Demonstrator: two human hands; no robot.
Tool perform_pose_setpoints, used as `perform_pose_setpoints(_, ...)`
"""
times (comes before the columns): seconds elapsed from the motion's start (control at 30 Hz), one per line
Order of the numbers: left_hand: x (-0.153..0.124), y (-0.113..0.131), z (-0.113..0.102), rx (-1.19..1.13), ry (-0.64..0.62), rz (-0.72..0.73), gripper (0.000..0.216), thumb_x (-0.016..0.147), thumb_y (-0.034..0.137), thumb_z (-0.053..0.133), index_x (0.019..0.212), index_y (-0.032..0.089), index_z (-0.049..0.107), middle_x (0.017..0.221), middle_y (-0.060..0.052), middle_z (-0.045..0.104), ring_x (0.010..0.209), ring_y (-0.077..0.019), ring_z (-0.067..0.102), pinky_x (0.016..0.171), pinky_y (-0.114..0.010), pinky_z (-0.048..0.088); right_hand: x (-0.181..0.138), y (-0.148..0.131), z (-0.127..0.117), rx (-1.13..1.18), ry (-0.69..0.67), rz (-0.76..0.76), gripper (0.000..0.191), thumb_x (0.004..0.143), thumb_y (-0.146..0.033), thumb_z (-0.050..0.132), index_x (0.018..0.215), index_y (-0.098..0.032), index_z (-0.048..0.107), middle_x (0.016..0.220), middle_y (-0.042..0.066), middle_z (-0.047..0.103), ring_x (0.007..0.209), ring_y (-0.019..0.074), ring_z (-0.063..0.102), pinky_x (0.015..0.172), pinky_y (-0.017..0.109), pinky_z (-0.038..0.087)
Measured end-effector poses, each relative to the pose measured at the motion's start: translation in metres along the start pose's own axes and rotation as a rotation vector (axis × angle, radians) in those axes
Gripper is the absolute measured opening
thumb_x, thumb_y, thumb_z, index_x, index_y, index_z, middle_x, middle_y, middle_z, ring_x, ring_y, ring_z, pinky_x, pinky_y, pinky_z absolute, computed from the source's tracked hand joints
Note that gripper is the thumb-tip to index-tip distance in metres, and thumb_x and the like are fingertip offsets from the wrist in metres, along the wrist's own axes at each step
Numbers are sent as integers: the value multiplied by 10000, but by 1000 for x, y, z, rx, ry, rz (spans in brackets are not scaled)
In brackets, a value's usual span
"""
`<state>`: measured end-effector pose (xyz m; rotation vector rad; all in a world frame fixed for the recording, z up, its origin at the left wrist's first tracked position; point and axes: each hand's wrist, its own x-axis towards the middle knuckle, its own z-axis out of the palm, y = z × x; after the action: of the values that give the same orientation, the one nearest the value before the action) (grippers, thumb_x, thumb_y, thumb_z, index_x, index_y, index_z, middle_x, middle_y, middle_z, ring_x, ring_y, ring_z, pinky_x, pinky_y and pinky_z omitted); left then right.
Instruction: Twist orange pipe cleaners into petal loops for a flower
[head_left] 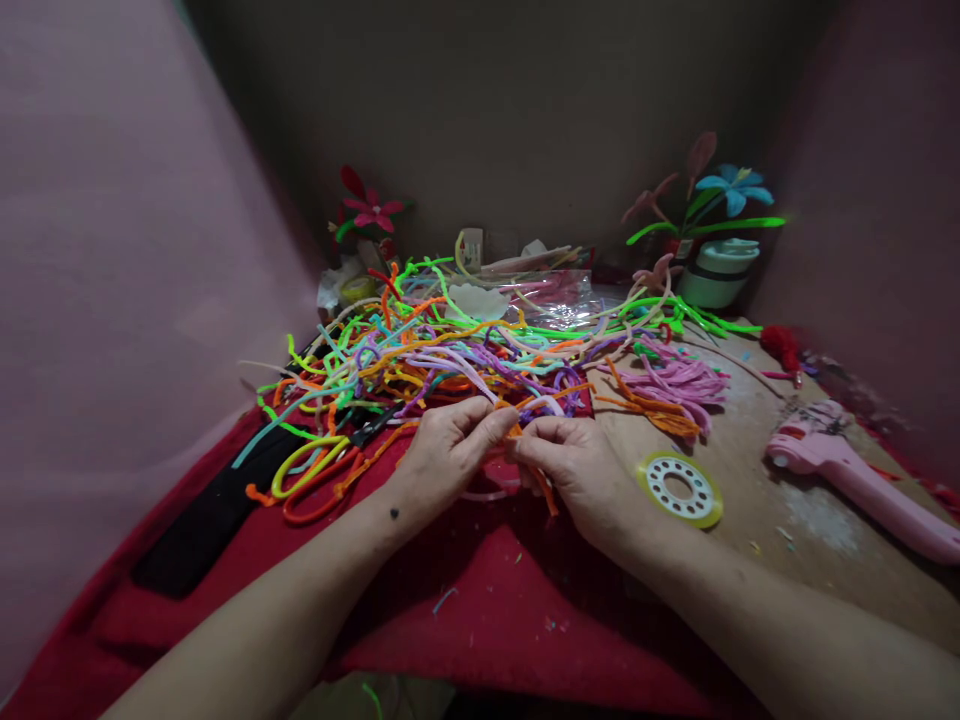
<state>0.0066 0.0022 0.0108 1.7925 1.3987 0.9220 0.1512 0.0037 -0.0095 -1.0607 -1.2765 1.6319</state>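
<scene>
Your left hand (457,445) has its grip closed, thumb pressed to the fingers, pinching an orange chenille stem (545,490). Your right hand (581,465) is just beside it, grip also closed on that stem, whose end hangs below your right fingers; whether it is one strand or more, you cannot tell. Both hands are above the red cloth (465,620) covering the near surface. Just beyond them spreads a tangle of multicoloured chenille stems (420,345). Left of your left hand lie scissors (367,434) with yellow and red handles. To your right, a tape roll (703,490) and, farther out, a pink glue gun (840,455) rest on a brown board (750,520). At the back right stands a blue flower (733,188).
</scene>
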Motion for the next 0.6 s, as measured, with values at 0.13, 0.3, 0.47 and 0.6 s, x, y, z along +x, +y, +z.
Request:
perform_pose_setpoints(0.13, 1, 1, -1, -83, -99, -52, 269, 783, 345, 556, 610, 150, 488, 555, 49, 443, 494, -66, 390, 460, -181, 307, 1, 1, -3, 37, 48, -1, 236, 688, -231, 560, 476, -159, 485, 395, -57, 425, 348, 46, 349, 359, 183, 258)
perform_pose_setpoints(0.3, 3, 2, -2, -147, -119, -73, 253, 771, 347, 574, 637, 149, 493, 556, 49, 466, 489, -67, 412, 451, -174, 322, 1, 1, -3, 47, 67, 15, 237, 697, -253, 572, 497, -160, 487, 403, -63, 416, 345, 45, 345, 353, 182, 250)
perform_pose_setpoints(0.47, 1, 1, -1, -36, -67, -16, 239, 798, 327, 554, 657, 135, 537, 564, 42, 492, 500, -70, 429, 470, -173, 346, 4, 4, -3, 63, 78, 6, 264, 709, -309, 584, 516, -159, 485, 418, -62, 430, 359, 45, 351, 370, 185, 252)
perform_pose_setpoints(0.6, -3, -6, 1, 181, -3, 183, 212, 838, 288, 519, 712, 137, 598, 583, 35, 540, 517, -68, 462, 510, -169, 365, 5, 5, -3, 83, 77, 8, 281, 715, -334, 598, 529, -166, 472, 418, -66, 449, 343, 40, 331, 370, 195, 233)
